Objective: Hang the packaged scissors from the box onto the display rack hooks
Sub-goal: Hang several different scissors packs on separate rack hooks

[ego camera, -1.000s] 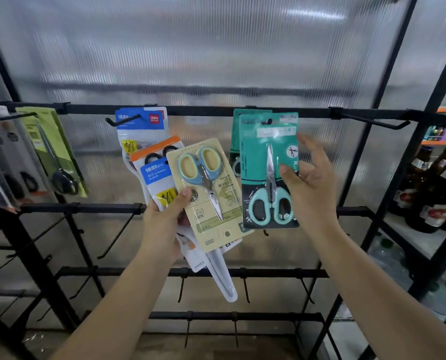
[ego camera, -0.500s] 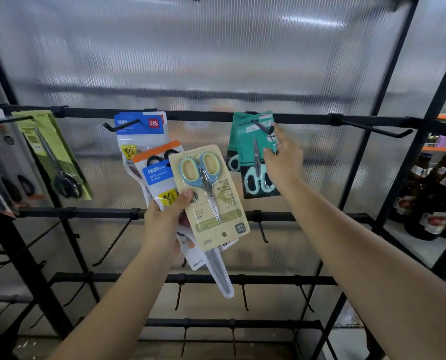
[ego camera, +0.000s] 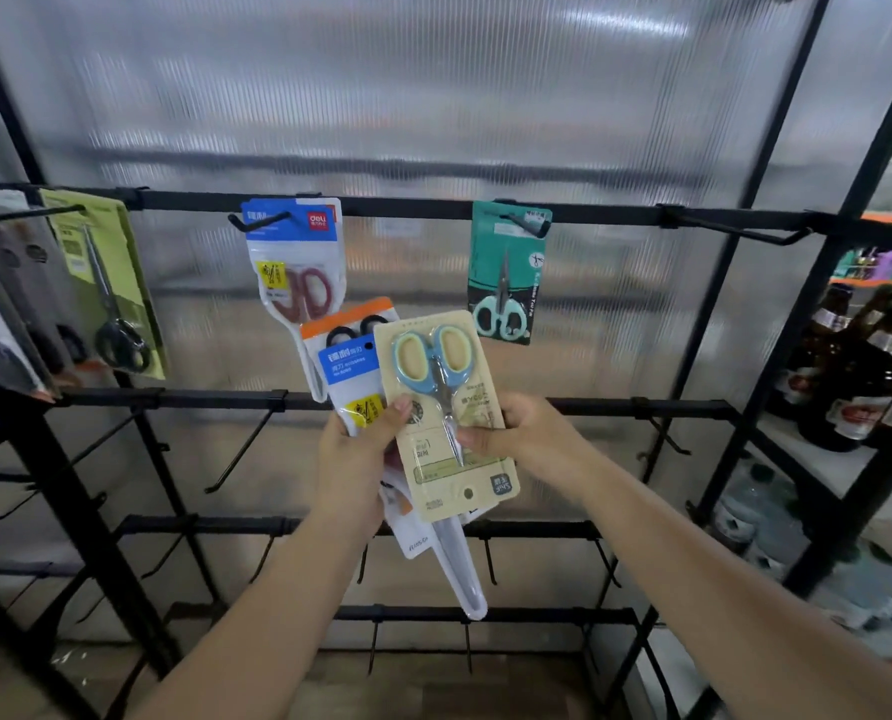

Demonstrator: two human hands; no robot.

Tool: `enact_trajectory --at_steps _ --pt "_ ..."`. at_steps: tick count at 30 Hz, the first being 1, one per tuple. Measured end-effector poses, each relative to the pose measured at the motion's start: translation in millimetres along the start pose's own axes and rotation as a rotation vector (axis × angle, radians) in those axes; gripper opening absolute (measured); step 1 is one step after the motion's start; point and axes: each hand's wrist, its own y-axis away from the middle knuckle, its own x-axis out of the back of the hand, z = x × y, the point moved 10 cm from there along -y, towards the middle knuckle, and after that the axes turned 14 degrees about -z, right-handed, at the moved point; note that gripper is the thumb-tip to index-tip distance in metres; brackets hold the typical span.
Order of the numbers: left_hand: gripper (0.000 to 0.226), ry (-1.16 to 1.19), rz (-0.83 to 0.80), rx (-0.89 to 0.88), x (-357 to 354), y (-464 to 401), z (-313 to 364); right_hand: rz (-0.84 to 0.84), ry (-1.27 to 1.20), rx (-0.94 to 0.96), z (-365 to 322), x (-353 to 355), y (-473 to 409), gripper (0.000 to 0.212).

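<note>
Before a ribbed translucent wall, black display rack; left hand and right hand both gripping beige scissors pack; bottles rightward.

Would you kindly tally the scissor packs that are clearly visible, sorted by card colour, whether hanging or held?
Teal pack, hanging: 1
Blue-topped pack, hanging: 1
Green pack, hanging: 1
Beige pack, held: 1
Orange-topped pack, held: 1
Total: 5; blurred packs far left not counted.

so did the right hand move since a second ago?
Yes. The right hand left the teal scissors pack, now hanging on the top rail, and dropped down-left to pinch the beige scissors pack near the middle rail.
</note>
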Motion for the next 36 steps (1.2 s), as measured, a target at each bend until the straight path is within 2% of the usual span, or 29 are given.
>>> enact_trajectory --at_steps 3,6,9,11,13,15,17,20,23,25,27,29,30,31,34,36 --pt "0.021 -0.015 -0.011 0.004 -2 4 -9 0.047 -0.023 -0.013 5 5 4 0.026" --pt "0.02 -0.036 -0.019 0.016 0 7 -11 0.099 0.045 -0.054 2 16 13 0.045" --pt "0.045 0.002 -0.051 -0.008 2 8 -4 0.15 0.175 -0.077 -4 35 25 0.063" --pt "0.052 0.012 -0.051 -0.012 7 7 -1 0.087 0.261 -0.13 -2 40 29 0.062" --pt "0.046 0.017 -0.063 0.009 6 7 -3 -0.024 0.37 -0.203 4 38 29 0.058" --pt "0.037 -0.028 -0.105 0.056 0 7 -10 -0.059 0.418 -0.226 4 38 30 0.056" --pt "0.024 -0.062 -0.113 0.102 -3 8 -18 -0.015 0.432 -0.18 -3 45 30 0.06" --pt "0.027 -0.027 -0.103 0.102 -8 7 -21 0.107 0.428 -0.132 -9 57 35 0.086" --pt "0.026 0.048 -0.053 0.065 -10 6 -21 0.296 0.275 -0.223 9 72 49 0.096" --pt "0.024 0.13 0.004 0.067 -9 4 -28 0.352 0.074 -0.373 38 71 64 0.092" --pt "0.018 0.205 0.081 0.105 -7 4 -41 0.293 -0.287 -0.439 70 52 75 0.079" --pt "0.018 0.247 0.143 0.153 -8 5 -55 0.206 -0.756 -0.322 81 27 74 0.049" --pt "0.019 0.248 0.144 0.165 -11 5 -60 0.215 -0.89 -0.256 83 24 74 0.039" --pt "0.02 0.246 0.129 0.167 -18 5 -63 0.248 -0.966 -0.203 85 25 73 0.031" --pt "0.025 0.205 0.038 0.152 -44 6 -67 0.44 -0.994 -0.106 90 48 79 0.005" --pt "0.039 0.163 -0.048 0.157 -67 8 -68 0.513 -0.962 -0.077 86 61 85 0.003"
